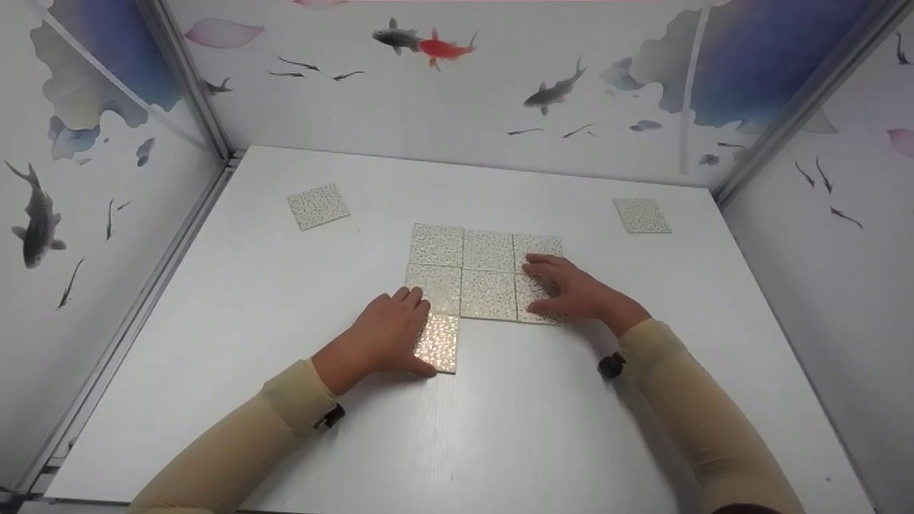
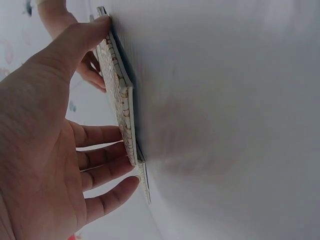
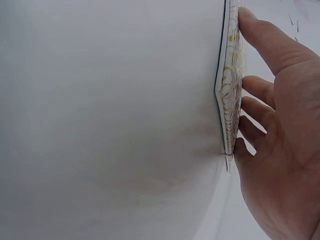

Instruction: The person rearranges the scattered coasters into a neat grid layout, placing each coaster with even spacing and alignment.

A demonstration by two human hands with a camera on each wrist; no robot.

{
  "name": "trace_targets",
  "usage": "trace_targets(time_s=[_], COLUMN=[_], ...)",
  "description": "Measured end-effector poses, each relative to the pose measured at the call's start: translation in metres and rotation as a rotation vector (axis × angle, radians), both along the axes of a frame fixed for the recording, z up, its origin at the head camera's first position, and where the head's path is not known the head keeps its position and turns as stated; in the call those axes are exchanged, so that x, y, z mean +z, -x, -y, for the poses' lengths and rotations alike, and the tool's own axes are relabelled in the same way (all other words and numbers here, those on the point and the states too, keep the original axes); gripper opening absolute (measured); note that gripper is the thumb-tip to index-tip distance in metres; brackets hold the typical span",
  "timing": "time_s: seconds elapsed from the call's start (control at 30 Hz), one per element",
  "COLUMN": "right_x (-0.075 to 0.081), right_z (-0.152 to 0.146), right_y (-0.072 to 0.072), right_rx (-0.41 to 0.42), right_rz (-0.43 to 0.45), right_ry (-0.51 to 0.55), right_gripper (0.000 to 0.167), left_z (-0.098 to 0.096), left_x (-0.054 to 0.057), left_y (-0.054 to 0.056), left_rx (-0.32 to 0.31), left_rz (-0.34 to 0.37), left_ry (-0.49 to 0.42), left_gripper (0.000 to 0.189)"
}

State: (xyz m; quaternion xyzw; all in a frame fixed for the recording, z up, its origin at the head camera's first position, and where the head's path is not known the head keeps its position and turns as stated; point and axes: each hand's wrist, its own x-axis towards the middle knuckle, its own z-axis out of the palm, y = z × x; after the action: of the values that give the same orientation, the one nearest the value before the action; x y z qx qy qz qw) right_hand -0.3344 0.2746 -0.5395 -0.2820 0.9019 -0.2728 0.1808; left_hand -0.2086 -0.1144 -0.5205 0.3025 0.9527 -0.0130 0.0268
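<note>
Pale speckled square tiles form two rows of three, with the upper middle tile and lower middle tile fully visible. Another tile, shining with gold flecks, lies against the near side of the lower left one. My left hand holds this shiny tile, thumb at its near edge and fingers along its left side. In the left wrist view the hand spans the tile's edge. My right hand rests its fingertips on the right-hand tiles, seen edge-on in the right wrist view as a tile.
One loose tile lies at the back left of the white table, another at the back right. Panels printed with fish wall the table at the back and both sides.
</note>
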Motion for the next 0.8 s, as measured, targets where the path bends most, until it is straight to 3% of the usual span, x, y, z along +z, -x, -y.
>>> trace_targets(time_s=[0.4, 0.8], right_x=[-0.0002, 0.0004], right_z=[-0.0004, 0.0001], right_y=[-0.0008, -0.0015], right_rx=[-0.002, -0.002], right_rz=[0.009, 0.015], right_ry=[0.000, 0.019], right_gripper=[0.089, 0.089], left_z=[0.0025, 0.0038], left_x=[-0.0021, -0.0042], left_y=[-0.0017, -0.0018], left_rx=[-0.021, -0.007], left_rz=[-0.008, 0.030], left_ry=[-0.040, -0.061], left_gripper=[0.099, 0.098])
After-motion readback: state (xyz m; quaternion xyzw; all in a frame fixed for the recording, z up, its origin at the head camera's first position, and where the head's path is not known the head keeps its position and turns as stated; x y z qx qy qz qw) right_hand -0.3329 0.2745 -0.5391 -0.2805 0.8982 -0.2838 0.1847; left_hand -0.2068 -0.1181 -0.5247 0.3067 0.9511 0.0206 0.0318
